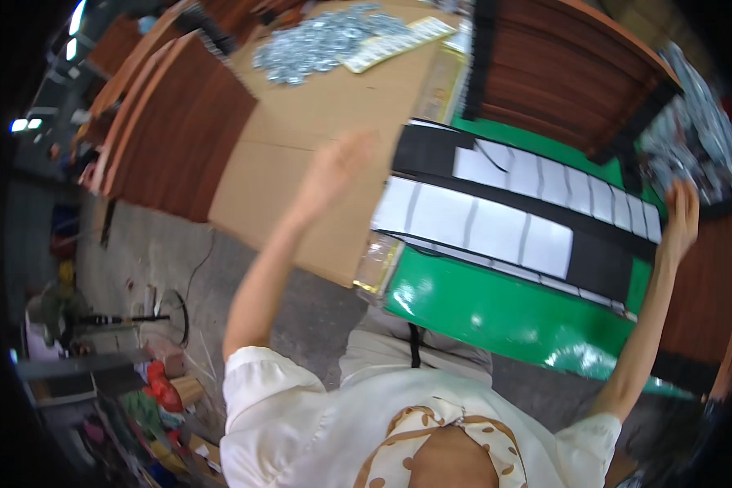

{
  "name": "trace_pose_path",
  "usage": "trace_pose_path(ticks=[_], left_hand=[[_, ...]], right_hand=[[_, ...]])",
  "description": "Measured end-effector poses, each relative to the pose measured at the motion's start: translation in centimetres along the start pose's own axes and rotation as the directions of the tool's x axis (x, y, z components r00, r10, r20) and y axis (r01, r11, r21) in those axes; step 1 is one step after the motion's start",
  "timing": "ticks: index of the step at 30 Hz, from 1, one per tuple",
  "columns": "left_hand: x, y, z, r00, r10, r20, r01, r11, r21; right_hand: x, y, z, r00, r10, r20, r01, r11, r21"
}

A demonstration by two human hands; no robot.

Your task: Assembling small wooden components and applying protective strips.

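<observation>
My left hand (346, 163) hangs over a sheet of brown cardboard (301, 203), smeared by motion, so its fingers are unclear. At the far right, my right hand (682, 218) is beside a pile of clear plastic bags (691, 138), fingers stretched out. I cannot tell whether its fingertips touch the bags. Between my hands, two long black panels (598, 268) lie side by side on a glossy green surface (472, 305). White sections (472, 224) divided by grey lines cover much of them. A thin black strip (492, 157) bends over the far panel.
Small silvery pieces (321, 41) are heaped on the cardboard's far end, beside a pale yellowish strip (398, 45). Reddish-brown wooden panels stand at the left (175, 130) and far right (569, 73). Yellow-edged clear packs (376, 262) border the green surface. A fan-like object (171, 317) is at left.
</observation>
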State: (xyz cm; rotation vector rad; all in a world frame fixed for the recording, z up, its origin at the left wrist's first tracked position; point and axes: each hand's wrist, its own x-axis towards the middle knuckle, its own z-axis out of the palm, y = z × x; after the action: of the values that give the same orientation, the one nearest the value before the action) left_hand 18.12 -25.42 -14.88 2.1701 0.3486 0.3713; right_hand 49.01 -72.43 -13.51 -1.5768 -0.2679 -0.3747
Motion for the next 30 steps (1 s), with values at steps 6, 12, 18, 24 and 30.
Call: trace_pose_path(ticks=[6, 12, 18, 24, 30], left_hand=[[-11.9, -6.9, -3.0, 0.996, 0.005, -0.09, 0.036, 0.893, 0.45], [-12.0, -5.6, -19.6, 0.586, 0.541, -0.603, 0.316, 0.532, 0.785], [-9.1, -4.9, -32.5, 0.656, 0.572, -0.492, 0.519, 0.131, 0.845], [-7.4, -5.1, -35.3, 0.774, 0.081, -0.628, 0.614, 0.15, 0.775], [-7.1, -0.3, -29.0, 0.799, 0.253, -0.545, 0.496, 0.235, 0.836]], right_hand=[[-14.3, 0.5, -1.2, 0.952, 0.128, 0.278, -0.069, 0.975, -0.213], [-19.1, -0.3, 2.5, 0.875, 0.184, 0.448, -0.127, 0.98, -0.154], [-20.7, -2.3, 7.7, 0.831, 0.114, 0.544, -0.068, 0.992, -0.104], [-22.4, -3.8, 8.9, 0.782, 0.12, 0.611, -0.097, 0.993, -0.071], [-23.7, -5.6, 6.6, 0.811, 0.17, 0.56, -0.111, 0.984, -0.139]])
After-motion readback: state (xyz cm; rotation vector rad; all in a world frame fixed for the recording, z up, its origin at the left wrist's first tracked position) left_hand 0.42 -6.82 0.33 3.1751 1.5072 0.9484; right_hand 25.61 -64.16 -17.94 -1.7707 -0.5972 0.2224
